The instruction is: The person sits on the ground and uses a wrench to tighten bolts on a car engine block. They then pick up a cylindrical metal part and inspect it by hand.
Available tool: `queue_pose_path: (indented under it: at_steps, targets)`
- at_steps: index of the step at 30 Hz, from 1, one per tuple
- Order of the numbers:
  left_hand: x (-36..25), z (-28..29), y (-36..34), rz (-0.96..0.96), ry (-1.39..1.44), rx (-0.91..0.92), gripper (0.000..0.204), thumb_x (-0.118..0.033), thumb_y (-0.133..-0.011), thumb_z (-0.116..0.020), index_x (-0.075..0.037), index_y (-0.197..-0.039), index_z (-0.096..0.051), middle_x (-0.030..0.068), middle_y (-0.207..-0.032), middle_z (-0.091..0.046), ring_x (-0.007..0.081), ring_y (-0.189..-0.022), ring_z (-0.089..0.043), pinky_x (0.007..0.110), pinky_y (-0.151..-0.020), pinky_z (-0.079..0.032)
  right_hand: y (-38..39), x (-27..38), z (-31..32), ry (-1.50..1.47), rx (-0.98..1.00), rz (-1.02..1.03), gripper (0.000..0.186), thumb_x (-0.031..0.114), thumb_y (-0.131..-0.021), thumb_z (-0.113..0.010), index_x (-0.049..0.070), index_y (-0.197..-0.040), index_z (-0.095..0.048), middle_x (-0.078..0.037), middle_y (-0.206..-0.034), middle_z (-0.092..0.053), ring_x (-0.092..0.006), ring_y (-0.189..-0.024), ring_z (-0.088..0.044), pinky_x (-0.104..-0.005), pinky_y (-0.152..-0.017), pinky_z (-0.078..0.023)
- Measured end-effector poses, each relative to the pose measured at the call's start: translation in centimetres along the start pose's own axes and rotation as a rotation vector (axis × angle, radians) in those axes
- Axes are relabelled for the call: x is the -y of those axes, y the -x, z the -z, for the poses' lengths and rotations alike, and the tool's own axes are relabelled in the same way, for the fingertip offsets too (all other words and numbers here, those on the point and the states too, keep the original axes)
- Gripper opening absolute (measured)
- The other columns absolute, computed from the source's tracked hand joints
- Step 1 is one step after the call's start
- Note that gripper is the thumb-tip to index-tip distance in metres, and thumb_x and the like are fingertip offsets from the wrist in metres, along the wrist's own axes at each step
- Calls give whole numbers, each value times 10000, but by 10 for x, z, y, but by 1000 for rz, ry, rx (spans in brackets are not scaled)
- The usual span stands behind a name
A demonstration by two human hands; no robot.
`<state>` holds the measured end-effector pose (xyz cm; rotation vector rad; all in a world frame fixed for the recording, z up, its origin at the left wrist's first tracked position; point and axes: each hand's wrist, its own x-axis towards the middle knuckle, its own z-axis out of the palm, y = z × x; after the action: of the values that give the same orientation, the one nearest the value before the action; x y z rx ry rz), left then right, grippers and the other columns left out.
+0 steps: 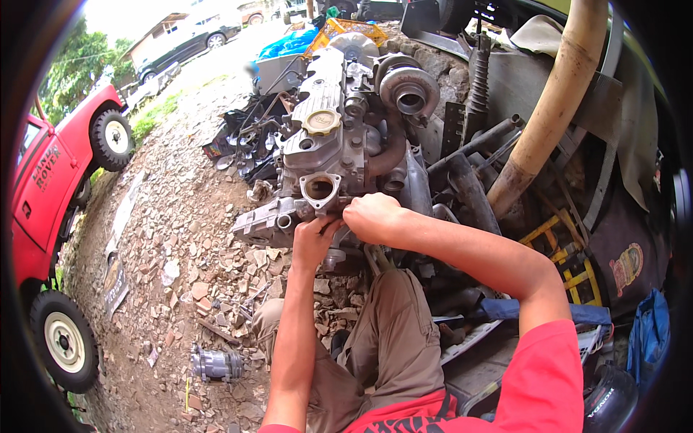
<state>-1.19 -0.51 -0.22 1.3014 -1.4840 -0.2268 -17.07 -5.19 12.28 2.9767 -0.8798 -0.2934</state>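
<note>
Engine [341, 155], just beyond the left grip [315, 237] and right grip [373, 218], probably wants steady, even pressure near the triangular flange [320, 207] above them, both curled, though how tightly and on what I cannot tell.

The engine [326, 151] is grey, its oil filler cap [322, 122] pale yellow; the off-roader [71, 148] is red with cream rims [75, 356], the trousers [402, 332] brown.
</note>
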Motion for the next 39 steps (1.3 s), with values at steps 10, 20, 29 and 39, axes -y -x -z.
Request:
queue_pose_path:
  at_steps: [10,20,29,39]
  targets:
    - [0,-3,-3,174,90,20,168,-109,-810,-770,-23,-955,-756,102,-623,-668,99,-490,-532,286,-495,-436,0,-8,-2,2,34,-28,174,115,-775,-634,12,-878,-730,-195,-929,-719,-337,-876,-716,-426,-755,-581]
    - [-4,-2,-6,160,46,38,192,-107,-783,-802,5,-928,-744,119,-779,-736,134,-649,-680,275,-614,-518,0,-38,-22,-326,38,13,303,175,-893,-526,-78,-868,-691,-282,-872,-680,-424,-879,-674,-481,-766,-545]
    - [-9,3,-5,212,85,47,162,-89,-779,-807,5,-900,-755,87,-725,-731,88,-591,-653,236,-553,-499,0,-50,-88,-703,-334,179,374,262,-1004,-496,-32,-807,-616,-263,-731,-632,-452,-735,-634,-493,-639,-489]
    - [5,-4,0,211,287,56,162,-69,-821,-773,41,-935,-737,77,-702,-712,88,-563,-630,245,-516,-483,-5,-44,-119,-657,-504,151,259,251,-1000,-505,19,-898,-561,-214,-641,-603,-443,-644,-614,-521,-580,-452]
